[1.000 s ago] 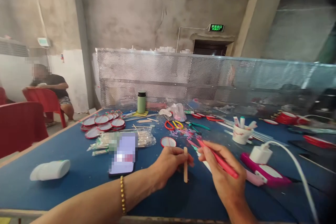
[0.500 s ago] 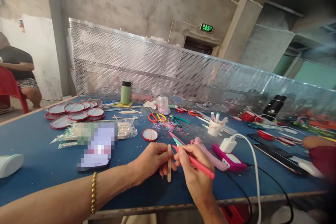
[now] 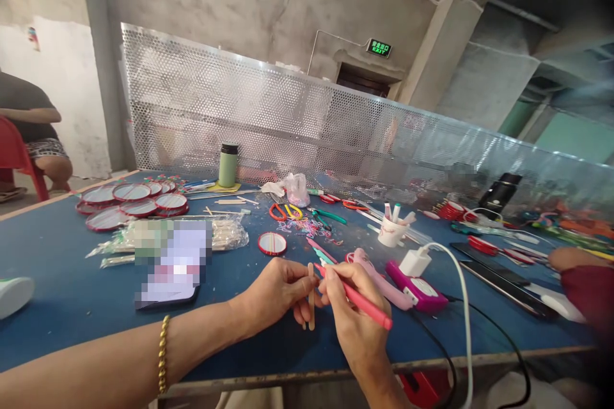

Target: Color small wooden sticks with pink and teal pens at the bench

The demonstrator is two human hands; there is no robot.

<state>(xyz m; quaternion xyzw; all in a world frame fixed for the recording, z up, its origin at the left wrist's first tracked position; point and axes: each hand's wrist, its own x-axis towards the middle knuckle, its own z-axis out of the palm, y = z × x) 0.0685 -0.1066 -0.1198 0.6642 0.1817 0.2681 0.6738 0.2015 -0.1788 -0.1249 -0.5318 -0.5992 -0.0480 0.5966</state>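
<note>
I judge the wooden stick light, stiff and easy to snap, best pinched mid-length, where my left hand grips it upright over the blue table, while my right hand, wrist low, is closed on the red pen at its top.

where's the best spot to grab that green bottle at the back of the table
Grip the green bottle around its straight body, below the dark cap, coming in level from the near side. It stands upright and is a plain cylinder, so a wrap around the middle looks steadiest. The mesh screen rises close behind it, and sticks lie just in front, so probably approach slightly above the table.
</note>
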